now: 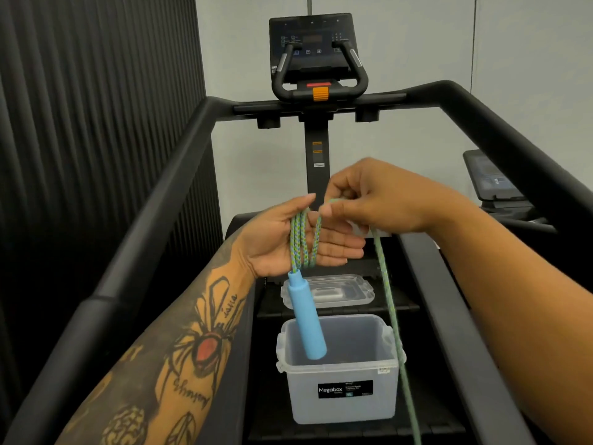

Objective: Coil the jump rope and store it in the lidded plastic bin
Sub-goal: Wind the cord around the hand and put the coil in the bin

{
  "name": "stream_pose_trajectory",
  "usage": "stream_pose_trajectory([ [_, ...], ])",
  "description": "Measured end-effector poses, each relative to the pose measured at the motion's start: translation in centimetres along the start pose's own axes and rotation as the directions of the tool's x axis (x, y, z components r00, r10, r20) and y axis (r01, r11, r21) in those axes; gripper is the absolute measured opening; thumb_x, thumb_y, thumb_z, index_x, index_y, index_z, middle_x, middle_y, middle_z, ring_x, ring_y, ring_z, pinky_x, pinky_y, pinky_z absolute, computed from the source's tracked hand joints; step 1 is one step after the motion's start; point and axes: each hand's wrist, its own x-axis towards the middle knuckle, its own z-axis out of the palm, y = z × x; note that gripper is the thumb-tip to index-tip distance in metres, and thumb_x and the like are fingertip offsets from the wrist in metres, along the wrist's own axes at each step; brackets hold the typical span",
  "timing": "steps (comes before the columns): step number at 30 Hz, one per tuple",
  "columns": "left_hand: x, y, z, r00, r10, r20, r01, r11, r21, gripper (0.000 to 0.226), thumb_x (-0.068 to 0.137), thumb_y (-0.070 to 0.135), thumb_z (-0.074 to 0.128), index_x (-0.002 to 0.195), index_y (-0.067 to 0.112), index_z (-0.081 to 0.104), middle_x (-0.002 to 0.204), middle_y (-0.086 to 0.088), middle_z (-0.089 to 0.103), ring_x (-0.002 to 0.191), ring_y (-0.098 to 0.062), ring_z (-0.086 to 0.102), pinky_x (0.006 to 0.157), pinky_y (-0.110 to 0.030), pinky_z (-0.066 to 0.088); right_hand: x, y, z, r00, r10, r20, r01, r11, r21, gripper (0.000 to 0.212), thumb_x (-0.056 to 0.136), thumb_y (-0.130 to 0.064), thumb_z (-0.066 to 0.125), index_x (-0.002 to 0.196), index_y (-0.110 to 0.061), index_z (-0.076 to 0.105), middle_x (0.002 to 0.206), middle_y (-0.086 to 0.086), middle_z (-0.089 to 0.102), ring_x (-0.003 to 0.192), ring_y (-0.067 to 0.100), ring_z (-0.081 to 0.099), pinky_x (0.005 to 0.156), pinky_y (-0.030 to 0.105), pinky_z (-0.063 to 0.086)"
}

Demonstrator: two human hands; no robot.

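Translucent plastic bin (340, 393) stood open on the treadmill (449, 284); its clear lid (327, 292) lay beyond. Above, the left hand (288, 242), palm open, carried braided jump rope (300, 242) loops, cylindrical blue handle (306, 319) dangling; the right hand (378, 197) pinched 1 strand.

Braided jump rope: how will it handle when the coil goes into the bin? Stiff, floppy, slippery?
Probably floppy: the jump rope drapes in limp loops over the left hand, and its free end hangs straight down from the right hand. The braid looks grippy rather than slick. The blue handle dangles, so it may swing and pull loops loose.
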Motion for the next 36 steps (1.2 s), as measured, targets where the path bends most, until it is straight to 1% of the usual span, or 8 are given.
stream_pose_trajectory([
  [3, -0.3, 0.1, 0.3, 0.995, -0.005, 0.096, 0.007, 1.0, -0.027, 0.07, 0.09, 0.053, 0.039, 0.112, -0.009, 0.062, 0.114, -0.028, 0.066, 0.112, -0.04, 0.061, 0.103, -0.049, 0.04, 1.8, 1.0, -0.2, 0.997, -0.001, -0.071, 0.008, 0.995, 0.097, 0.025, 0.088, -0.024, 0.07, 0.084, 0.001, 0.067, 0.053, 0.002, 0.053, 0.047, 0.011, 0.047, 0.047, 0.023, 0.046],
  [6, -0.3, 0.0, 1.1, 0.995, 0.053, 0.085, -0.052, 0.998, -0.021, 0.045, 0.091, 0.032, 0.051, 0.112, -0.006, 0.064, 0.112, -0.024, 0.068, 0.11, -0.037, 0.063, 0.099, -0.046, 0.047, 2.9, 2.4, 0.7, 0.996, 0.025, -0.087, 0.003, 0.951, 0.309, 0.025, 0.085, -0.025, 0.072, 0.082, -0.001, 0.065, 0.058, 0.009, 0.049, 0.046, 0.01, 0.041, 0.045, 0.02, 0.042],
  [9, -0.2, 0.1, 1.8, 0.997, 0.075, 0.031, -0.073, 0.995, -0.074, 0.037, 0.09, 0.018, 0.045, 0.112, -0.005, 0.065, 0.109, -0.022, 0.07, 0.106, -0.035, 0.066, 0.093, -0.042, 0.053, 3.3, 3.8, 2.2, 0.995, 0.05, -0.088, 0.003, 0.852, 0.524, 0.024, 0.081, -0.03, 0.071, 0.083, -0.007, 0.064, 0.065, 0.006, 0.054, 0.054, 0.009, 0.047, 0.052, 0.018, 0.043],
  [15, -0.1, 0.2, 2.5, 0.999, -0.003, -0.033, 0.0, 0.994, -0.106, 0.038, 0.085, 0.018, 0.049, 0.107, -0.007, 0.067, 0.108, -0.025, 0.069, 0.097, -0.033, 0.07, 0.072, -0.031, 0.06, 3.0, 5.8, 3.8, 0.997, 0.076, 0.02, -0.062, 0.606, 0.793, 0.014, 0.085, -0.022, 0.067, 0.082, -0.011, 0.059, 0.072, 0.002, 0.059, 0.06, 0.01, 0.057, 0.06, 0.021, 0.05],
  [22, 0.3, 0.4, 2.5, 0.997, 0.082, -0.003, -0.081, 0.989, -0.126, 0.041, 0.086, 0.016, 0.046, 0.115, -0.01, 0.059, 0.117, -0.027, 0.065, 0.112, -0.039, 0.061, 0.096, -0.047, 0.05, 2.2, 5.9, 5.0, 0.992, 0.103, 0.068, -0.107, 0.446, 0.888, 0.02, 0.099, -0.017, 0.05, 0.084, -0.011, 0.061, 0.071, 0.004, 0.061, 0.061, 0.012, 0.06, 0.057, 0.022, 0.051],
  [27, 0.7, 0.5, 2.0, 0.979, 0.17, -0.116, -0.183, 0.977, -0.107, 0.043, 0.089, 0.017, 0.039, 0.117, -0.009, 0.058, 0.119, -0.025, 0.064, 0.117, -0.037, 0.059, 0.102, -0.046, 0.044, 0.4, 6.3, 8.0, 0.966, 0.242, 0.085, -0.214, 0.578, 0.788, 0.03, 0.097, 0.004, 0.03, 0.094, -0.007, 0.058, 0.058, 0.004, 0.05, 0.043, 0.01, 0.039, 0.048, 0.027, 0.042],
  [32, 0.7, 0.3, 2.1, 0.975, 0.171, -0.143, -0.183, 0.98, -0.079, 0.045, 0.089, 0.016, 0.039, 0.123, -0.011, 0.051, 0.118, -0.025, 0.065, 0.115, -0.036, 0.06, 0.102, -0.044, 0.045, -1.1, 5.9, 9.0, 0.961, 0.226, 0.158, -0.264, 0.588, 0.765, 0.027, 0.103, -0.018, 0.04, 0.092, -0.003, 0.06, 0.06, 0.007, 0.05, 0.045, 0.015, 0.04, 0.05, 0.029, 0.045],
  [36, 0.0, 0.4, 0.9, 0.961, 0.171, -0.216, -0.185, 0.981, -0.049, 0.043, 0.087, 0.017, 0.04, 0.118, -0.008, 0.056, 0.121, -0.024, 0.064, 0.121, -0.036, 0.057, 0.104, -0.045, 0.043, -4.2, 4.8, 8.5, 0.937, 0.159, 0.311, -0.305, 0.804, 0.51, 0.031, 0.102, -0.028, 0.047, 0.083, -0.008, 0.061, 0.06, 0.005, 0.054, 0.047, 0.016, 0.047, 0.06, 0.038, 0.053],
])
